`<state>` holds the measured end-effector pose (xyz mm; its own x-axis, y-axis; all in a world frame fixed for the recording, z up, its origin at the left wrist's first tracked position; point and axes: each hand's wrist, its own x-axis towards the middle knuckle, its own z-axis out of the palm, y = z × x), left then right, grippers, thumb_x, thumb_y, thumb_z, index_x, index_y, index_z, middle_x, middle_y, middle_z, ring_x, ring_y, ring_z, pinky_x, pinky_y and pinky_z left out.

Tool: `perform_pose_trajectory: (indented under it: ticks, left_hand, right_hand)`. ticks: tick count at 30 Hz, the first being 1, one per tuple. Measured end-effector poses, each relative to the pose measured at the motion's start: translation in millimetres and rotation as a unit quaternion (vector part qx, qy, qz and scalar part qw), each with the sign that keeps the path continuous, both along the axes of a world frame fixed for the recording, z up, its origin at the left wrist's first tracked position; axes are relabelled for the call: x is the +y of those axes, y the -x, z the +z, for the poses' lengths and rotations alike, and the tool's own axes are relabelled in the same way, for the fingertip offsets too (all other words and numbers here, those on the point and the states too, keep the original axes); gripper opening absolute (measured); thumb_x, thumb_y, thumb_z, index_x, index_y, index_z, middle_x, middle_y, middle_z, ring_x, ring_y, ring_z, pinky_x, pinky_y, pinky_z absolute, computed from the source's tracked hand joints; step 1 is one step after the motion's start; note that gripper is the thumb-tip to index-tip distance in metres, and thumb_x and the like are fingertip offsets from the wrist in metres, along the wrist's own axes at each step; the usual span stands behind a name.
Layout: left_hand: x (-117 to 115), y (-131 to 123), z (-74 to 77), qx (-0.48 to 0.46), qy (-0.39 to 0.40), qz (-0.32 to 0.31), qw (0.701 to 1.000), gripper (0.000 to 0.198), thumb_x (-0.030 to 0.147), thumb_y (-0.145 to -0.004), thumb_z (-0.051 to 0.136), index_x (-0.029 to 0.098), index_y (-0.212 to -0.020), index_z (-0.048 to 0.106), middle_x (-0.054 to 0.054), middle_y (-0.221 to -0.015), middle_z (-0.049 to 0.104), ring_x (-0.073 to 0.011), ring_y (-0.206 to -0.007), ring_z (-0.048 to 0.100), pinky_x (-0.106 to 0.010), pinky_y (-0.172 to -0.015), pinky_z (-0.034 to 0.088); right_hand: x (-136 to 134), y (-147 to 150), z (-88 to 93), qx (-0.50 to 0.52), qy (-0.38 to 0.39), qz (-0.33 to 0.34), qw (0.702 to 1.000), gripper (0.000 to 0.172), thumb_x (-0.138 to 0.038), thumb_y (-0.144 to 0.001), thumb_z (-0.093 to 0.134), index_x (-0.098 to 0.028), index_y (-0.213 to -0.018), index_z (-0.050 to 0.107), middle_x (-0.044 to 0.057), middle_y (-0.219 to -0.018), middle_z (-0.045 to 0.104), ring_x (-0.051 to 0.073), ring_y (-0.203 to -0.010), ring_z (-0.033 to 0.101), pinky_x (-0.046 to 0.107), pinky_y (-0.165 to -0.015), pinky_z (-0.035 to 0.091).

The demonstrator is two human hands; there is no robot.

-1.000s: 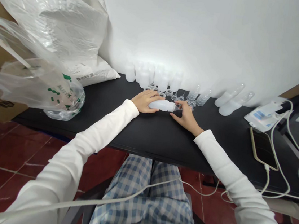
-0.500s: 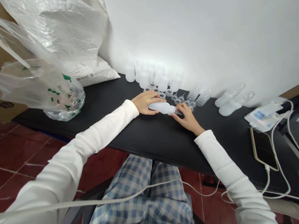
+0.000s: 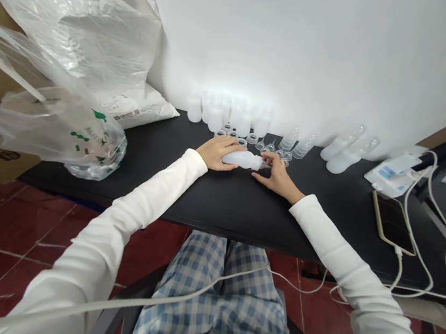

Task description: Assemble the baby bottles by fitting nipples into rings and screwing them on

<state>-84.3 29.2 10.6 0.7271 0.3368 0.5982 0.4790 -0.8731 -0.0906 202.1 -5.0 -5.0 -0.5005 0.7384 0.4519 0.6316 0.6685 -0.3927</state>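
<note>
Left hand: mine, closed about the body of one bottle, fingers along the far side, thumb along the near side.

Bottle: one, translucent white, lying on its side low over the middle of the worktop, its neck pointing to my right. Whether its underside touches the surface, I cannot tell.

Clear tip: one, at the neck end of that bottle, partly hidden by my fingers.

Right hand: mine, half open at the neck end, thumb spread well away from the fingers. The fingers are beside the clear tip; whether they touch it, I cannot tell.

White bottles: a cluster, upright, along the wall beyond my left hand.

Rings: several, pale, lying just in front of the cluster.

Clear teats: a small group, to the right of the rings, near my right fingers.

Clear caps: two, beyond my right hand.

Capped bottles: two, side by side, farther right.

Phone: one, at far right, cable plugged in.

Plastic bag: one, green-marked, at left.

White sack: one, large, behind the bag.
</note>
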Motion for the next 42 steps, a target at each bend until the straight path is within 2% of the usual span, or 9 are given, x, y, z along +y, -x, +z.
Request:
perform_pose_trajectory:
  ticks: [4, 11, 15, 21, 26, 28, 31, 36, 42]
  left_hand:
    - [0, 0, 0.1, 0.005, 0.014, 0.004, 1.0, 0.052, 0.045, -0.092, 0.064, 0.017, -0.136, 0.062, -0.014, -0.111, 0.067, -0.0275, -0.102, 0.065, -0.041, -0.088, 0.052]
    - [3, 1, -2.6, 0.007, 0.016, 0.006, 1.0, 0.055, 0.047, -0.093, 0.064, 0.016, -0.138, 0.061, -0.014, -0.11, 0.068, -0.0274, -0.102, 0.066, -0.042, -0.09, 0.053]
    - [4, -2, -5.1, 0.013, 0.001, 0.0, 1.0, 0.057, 0.05, -0.095, 0.062, 0.018, -0.142, 0.059, -0.015, -0.114, 0.068, -0.0272, -0.105, 0.066, -0.042, -0.093, 0.054]
    - [2, -6, -5.0, 0.01, -0.019, 0.01, 1.0, 0.053, 0.038, -0.098, 0.061, 0.027, -0.149, 0.053, -0.015, -0.127, 0.066, -0.0284, -0.116, 0.063, -0.044, -0.097, 0.051]
    - [0, -5, -2.7, 0.007, -0.042, 0.026, 0.999, 0.052, 0.032, -0.099, 0.058, 0.031, -0.15, 0.052, -0.015, -0.129, 0.065, -0.0289, -0.118, 0.062, -0.043, -0.095, 0.05]
    - [1, -4, -2.9, 0.01, -0.035, 0.029, 0.999, 0.052, 0.036, -0.098, 0.059, 0.029, -0.15, 0.053, -0.015, -0.128, 0.065, -0.0292, -0.115, 0.063, -0.043, -0.094, 0.05]
    - [3, -2, -4.2, 0.012, -0.018, 0.028, 0.999, 0.055, 0.045, -0.097, 0.061, 0.023, -0.147, 0.056, -0.016, -0.122, 0.067, -0.029, -0.109, 0.065, -0.043, -0.093, 0.051]
    - [1, -5, -5.6, 0.018, 0.011, 0.028, 0.999, 0.057, 0.051, -0.096, 0.06, 0.02, -0.144, 0.059, -0.016, -0.121, 0.069, -0.0282, -0.111, 0.066, -0.041, -0.095, 0.05]
    - [-9, -13, -2.1, 0.021, 0.028, 0.084, 0.996, 0.052, 0.04, -0.098, 0.06, 0.025, -0.147, 0.056, -0.016, -0.132, 0.068, -0.0301, -0.124, 0.062, -0.041, -0.099, 0.046]
  right_hand:
    - [1, 0, 1.0, 0.008, 0.001, 0.012, 1.0, 0.043, -0.051, -0.096, 0.06, -0.023, -0.127, 0.051, 0.011, -0.113, 0.064, 0.027, -0.098, 0.064, 0.045, -0.095, 0.046]
    - [1, 0, 4.8, 0.036, 0.027, 0.004, 0.999, 0.049, -0.06, -0.094, 0.059, -0.022, -0.124, 0.056, 0.007, -0.102, 0.068, 0.022, -0.083, 0.064, 0.044, -0.096, 0.043]
    - [1, 1, 6.2, 0.052, 0.033, -0.011, 0.998, 0.052, -0.071, -0.095, 0.046, -0.021, -0.099, 0.061, 0.007, -0.091, 0.066, 0.022, -0.081, 0.061, 0.042, -0.089, 0.042]
    - [2, 1, 12.8, 0.064, 0.069, 0.0, 0.996, 0.064, -0.079, -0.095, 0.035, -0.022, -0.07, 0.05, 0.003, -0.074, 0.055, 0.018, -0.071, 0.051, 0.037, -0.077, 0.04]
    - [1, 2, 11.4, 0.062, 0.08, -0.011, 0.995, 0.065, -0.08, -0.095, 0.03, -0.022, -0.075, 0.051, 0.004, -0.078, 0.056, 0.02, -0.076, 0.053, 0.039, -0.082, 0.041]
    - [-1, 3, 9.2, 0.053, 0.071, -0.021, 0.996, 0.061, -0.078, -0.095, 0.034, -0.022, -0.092, 0.056, 0.005, -0.088, 0.061, 0.022, -0.08, 0.055, 0.042, -0.088, 0.041]
    - [-3, 3, 6.9, 0.033, 0.053, -0.028, 0.998, 0.055, -0.072, -0.095, 0.047, -0.022, -0.117, 0.054, 0.009, -0.105, 0.066, 0.024, -0.087, 0.06, 0.045, -0.095, 0.041]
    - [-3, 0, 8.9, 0.026, 0.021, -0.026, 0.999, 0.051, -0.071, -0.094, 0.049, -0.022, -0.103, 0.057, 0.007, -0.094, 0.065, 0.024, -0.085, 0.061, 0.044, -0.093, 0.042]
    - [0, 0, 10.8, 0.037, 0.003, -0.033, 0.999, 0.055, -0.077, -0.092, 0.046, -0.023, -0.089, 0.056, 0.002, -0.078, 0.06, 0.021, -0.073, 0.056, 0.041, -0.085, 0.044]
